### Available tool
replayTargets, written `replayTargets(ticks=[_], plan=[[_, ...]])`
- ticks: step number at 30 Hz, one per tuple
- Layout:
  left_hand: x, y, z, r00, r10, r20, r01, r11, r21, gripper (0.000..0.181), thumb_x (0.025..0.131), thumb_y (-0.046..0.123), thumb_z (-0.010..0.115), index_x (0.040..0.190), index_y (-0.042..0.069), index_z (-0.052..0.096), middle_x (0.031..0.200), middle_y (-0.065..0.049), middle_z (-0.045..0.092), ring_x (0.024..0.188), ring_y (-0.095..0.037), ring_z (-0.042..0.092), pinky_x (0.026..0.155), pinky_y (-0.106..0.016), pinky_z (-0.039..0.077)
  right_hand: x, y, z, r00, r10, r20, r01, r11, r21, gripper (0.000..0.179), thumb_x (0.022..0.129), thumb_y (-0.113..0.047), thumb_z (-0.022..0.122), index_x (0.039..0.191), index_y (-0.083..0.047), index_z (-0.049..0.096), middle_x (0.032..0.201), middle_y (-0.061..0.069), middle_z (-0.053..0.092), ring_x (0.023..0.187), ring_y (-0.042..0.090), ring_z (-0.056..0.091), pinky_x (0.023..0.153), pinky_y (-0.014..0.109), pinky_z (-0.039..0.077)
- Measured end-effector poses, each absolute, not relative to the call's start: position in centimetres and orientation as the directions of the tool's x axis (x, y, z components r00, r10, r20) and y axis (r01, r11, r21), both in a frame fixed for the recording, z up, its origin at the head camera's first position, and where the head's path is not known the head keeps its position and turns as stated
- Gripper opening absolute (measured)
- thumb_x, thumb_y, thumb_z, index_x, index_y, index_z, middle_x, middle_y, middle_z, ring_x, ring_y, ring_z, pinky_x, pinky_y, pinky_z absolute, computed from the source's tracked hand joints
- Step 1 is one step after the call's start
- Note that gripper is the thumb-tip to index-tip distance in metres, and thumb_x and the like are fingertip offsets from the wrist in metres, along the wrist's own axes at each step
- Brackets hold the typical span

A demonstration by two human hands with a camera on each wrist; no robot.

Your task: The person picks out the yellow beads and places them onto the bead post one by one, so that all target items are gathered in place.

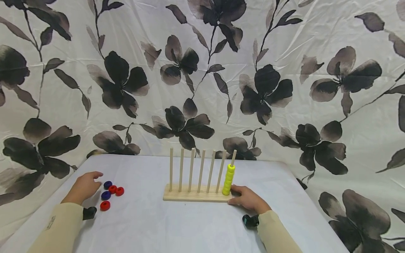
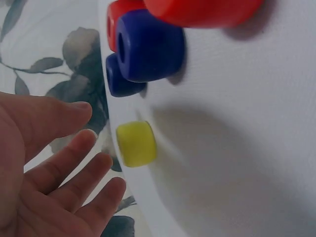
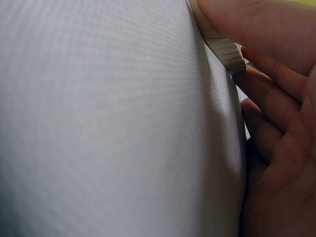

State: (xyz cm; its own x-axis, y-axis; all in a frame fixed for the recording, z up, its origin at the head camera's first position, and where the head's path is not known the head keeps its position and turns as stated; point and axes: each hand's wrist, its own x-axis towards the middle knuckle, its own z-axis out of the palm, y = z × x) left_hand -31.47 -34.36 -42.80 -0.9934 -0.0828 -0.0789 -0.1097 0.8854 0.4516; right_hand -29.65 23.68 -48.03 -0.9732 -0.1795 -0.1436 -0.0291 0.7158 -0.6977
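Observation:
My left hand [image 1: 82, 188] hovers at the table's left side, fingers spread and holding nothing. In the left wrist view a yellow bead [image 2: 136, 144] lies just beyond its fingertips; in the head view this bead is out of sight. Beside the hand are loose blue beads [image 1: 105, 195] and red beads [image 1: 105, 206]. My right hand [image 1: 248, 199] grips the right end of a wooden peg rack [image 1: 196, 198], thumb on the near side and fingers around the end. Several upright pegs stand in its base. The rightmost peg carries a stack of yellow beads [image 1: 228, 179].
A white cloth covers the table [image 1: 142, 225], whose far edge lies behind the rack. A floral curtain [image 1: 202, 88] hangs beyond it. Bare pegs [image 1: 191, 170] rise to the left of the yellow stack.

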Motion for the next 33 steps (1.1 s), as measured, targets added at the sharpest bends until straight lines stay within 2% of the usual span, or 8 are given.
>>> replayTargets(ticks=[9,17,25,33], plan=[[-32.1,-35.4,-43.8,-0.995,-0.070,-0.069,-0.094,0.886,0.453,0.045,0.092,0.008,0.050,0.130,-0.015,0.046,0.134,-0.041,0.042,0.123,-0.059,0.037,0.100,-0.069,0.035,-29.8,23.8,-48.2,-0.974,-0.191,-0.124,-0.058,0.733,-0.678,0.078,0.075,-0.042,0.080,0.142,-0.015,0.050,0.149,0.010,0.047,0.141,0.037,0.035,0.113,0.061,0.027],[-32.4,-35.8,-44.4,-0.988,-0.089,-0.129,-0.140,0.870,0.473,0.046,0.089,0.005,0.054,0.128,-0.018,0.046,0.128,-0.041,0.045,0.116,-0.058,0.042,0.097,-0.067,0.039,-29.7,23.6,-48.0,-0.973,-0.187,-0.133,-0.049,0.736,-0.676,0.078,0.076,-0.043,0.079,0.142,-0.015,0.050,0.148,0.009,0.047,0.141,0.037,0.036,0.113,0.061,0.028],[-32.3,-35.8,-44.5,-0.985,-0.090,-0.147,-0.149,0.873,0.464,0.042,0.090,0.003,0.048,0.126,-0.018,0.047,0.126,-0.041,0.047,0.114,-0.057,0.043,0.098,-0.068,0.038,-29.7,23.6,-48.2,-0.973,-0.183,-0.138,-0.040,0.729,-0.683,0.078,0.075,-0.043,0.080,0.142,-0.016,0.050,0.149,0.009,0.047,0.141,0.037,0.036,0.113,0.062,0.028],[-32.6,-35.5,-44.3,-0.983,-0.101,-0.154,-0.163,0.865,0.474,0.044,0.090,0.003,0.053,0.127,-0.018,0.046,0.127,-0.041,0.046,0.115,-0.057,0.042,0.098,-0.067,0.038,-29.8,23.8,-48.1,-0.974,-0.174,-0.144,-0.033,0.739,-0.672,0.079,0.074,-0.044,0.080,0.142,-0.017,0.050,0.149,0.008,0.047,0.141,0.037,0.036,0.112,0.062,0.028]])
